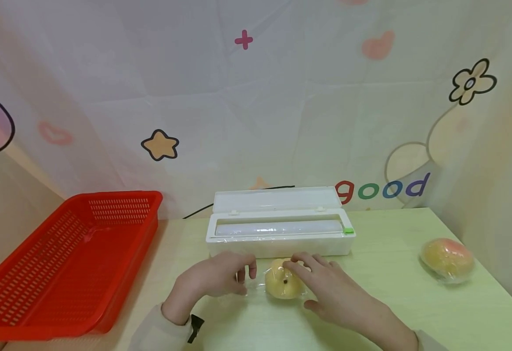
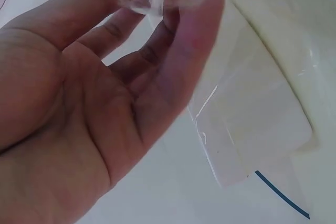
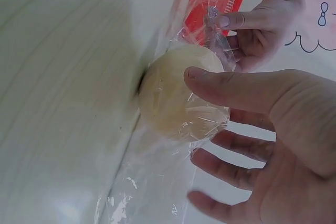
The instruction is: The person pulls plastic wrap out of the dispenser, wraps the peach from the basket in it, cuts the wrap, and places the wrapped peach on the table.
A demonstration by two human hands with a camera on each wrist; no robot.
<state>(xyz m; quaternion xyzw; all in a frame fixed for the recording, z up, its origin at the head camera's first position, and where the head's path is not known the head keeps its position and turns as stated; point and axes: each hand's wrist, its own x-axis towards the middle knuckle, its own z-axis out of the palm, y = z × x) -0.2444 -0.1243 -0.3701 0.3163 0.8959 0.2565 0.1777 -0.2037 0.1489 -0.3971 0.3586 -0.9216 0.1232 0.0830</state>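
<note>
A round, pale yellow pear-like fruit [image 1: 284,283] with a small dark spot sits on the table in front of the film box, with clear plastic wrap [image 3: 142,182] about it. To its left, my left hand [image 1: 227,275] pinches a gathered end of the wrap between thumb and fingers; the bunched film [image 2: 157,3] shows at the fingertips in the left wrist view. My right hand [image 1: 332,287] is at the fruit's right side, its fingers spread and loosely bent. Seen from the right wrist, the thumb lies across the front of the fruit; the wrap blurs exact contact.
Behind the fruit stands a white cling film box [image 1: 278,247] with its lid raised and a film roll inside. A red plastic basket [image 1: 126,273] is at the left. A wrapped yellow-red mango-like fruit [image 1: 447,260] lies near the table's right edge. A printed curtain hangs behind.
</note>
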